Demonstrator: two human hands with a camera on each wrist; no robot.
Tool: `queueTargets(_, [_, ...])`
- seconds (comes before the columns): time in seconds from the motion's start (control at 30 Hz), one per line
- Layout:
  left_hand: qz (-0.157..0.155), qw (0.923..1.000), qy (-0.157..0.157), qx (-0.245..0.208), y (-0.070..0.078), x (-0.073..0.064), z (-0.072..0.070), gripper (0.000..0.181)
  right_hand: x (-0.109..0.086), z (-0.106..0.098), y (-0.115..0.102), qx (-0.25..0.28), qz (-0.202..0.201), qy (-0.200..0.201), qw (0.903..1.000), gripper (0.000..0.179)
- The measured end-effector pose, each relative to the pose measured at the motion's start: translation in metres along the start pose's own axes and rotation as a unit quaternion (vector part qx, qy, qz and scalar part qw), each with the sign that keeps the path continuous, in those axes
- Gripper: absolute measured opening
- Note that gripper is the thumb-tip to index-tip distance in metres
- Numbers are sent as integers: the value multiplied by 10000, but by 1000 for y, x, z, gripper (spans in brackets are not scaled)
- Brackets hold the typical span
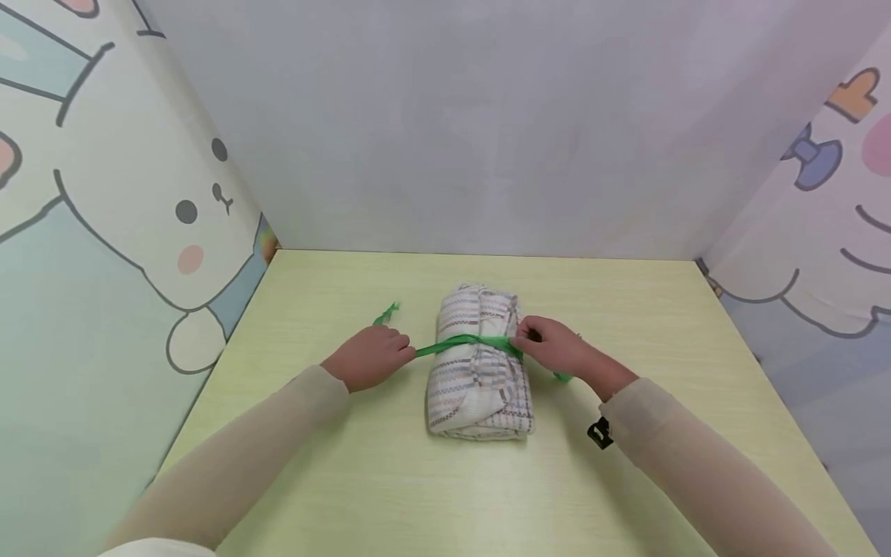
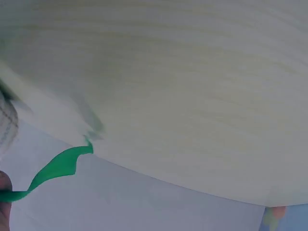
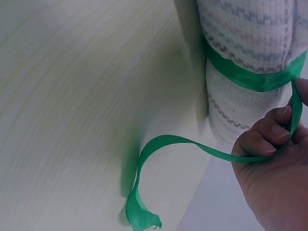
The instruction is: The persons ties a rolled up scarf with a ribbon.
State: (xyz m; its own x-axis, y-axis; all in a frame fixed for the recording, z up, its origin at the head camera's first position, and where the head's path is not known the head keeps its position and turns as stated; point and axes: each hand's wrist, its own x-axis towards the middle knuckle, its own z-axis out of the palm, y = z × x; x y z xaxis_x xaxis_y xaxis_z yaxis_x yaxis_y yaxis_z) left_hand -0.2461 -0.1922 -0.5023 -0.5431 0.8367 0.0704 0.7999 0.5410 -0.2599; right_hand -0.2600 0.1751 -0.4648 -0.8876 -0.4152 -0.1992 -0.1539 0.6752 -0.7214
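A folded cloth bundle (image 1: 455, 387), white with woven stripes, lies on the table with a green ribbon (image 1: 462, 340) around its middle. The ribbon crosses itself on top of the bundle. To the left, my left hand (image 1: 372, 357) grips one ribbon length, which runs taut from the bundle; its loose tip sticks out beyond the fist. My right hand (image 1: 553, 344) pinches the other length close against the bundle's right side. In the right wrist view that ribbon tail (image 3: 168, 139) passes through the curled fingers and loops down toward the table.
The pale yellow table (image 1: 334, 495) extends around the bundle. A grey-white wall panel (image 1: 487, 139) stands at its back edge, with cartoon-printed panels at left (image 1: 125, 255) and right (image 1: 821, 232). A small black tag (image 1: 600, 433) shows beside the right sleeve.
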Motion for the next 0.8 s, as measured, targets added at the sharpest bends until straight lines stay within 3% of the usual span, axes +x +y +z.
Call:
queueTargets(0.17, [221, 9991, -238, -261, 10, -19, 11, 10, -2, 1, 6, 61, 10, -68, 10000, 27])
queueTargets(0.27, [221, 9989, -361, -208, 15, -24, 15, 19, -2, 2, 7, 61, -26, -62, 10000, 27])
queueTargets(0.37, [-215, 9988, -345, -286, 17, -20, 11, 28, -2, 1, 7, 3, -97, -38, 9999, 28])
queueTargets(0.43, [-690, 9953, -188, -659, 18, -10, 4, 29, -2, 1, 8, -23, -114, -14, 9999, 28])
queueTargets(0.5, [-1159, 9852, -12, -1259, 20, 2, -6, 29, -2, 0, 7, -64, -148, -19, 9999, 28])
queueTargets(0.57, [-1524, 9688, 136, -1950, 24, 16, -16, 30, -1, 0, 6, -67, -160, -17, 9998, 27])
queueTargets(0.67, [-1803, 9457, 220, -2696, 29, 35, -25, 34, -1, 0, 3, -131, -217, -39, 9997, 26])
queueTargets(0.73, [-1842, 9381, 251, -2922, 31, 45, -28, 33, 0, 0, 1, -119, -240, -67, 9996, 27])
queueTargets(0.8, [-1845, 9375, 243, -2941, 32, 53, -29, 31, 1, -1, -1, -84, -234, -102, 9996, 27])
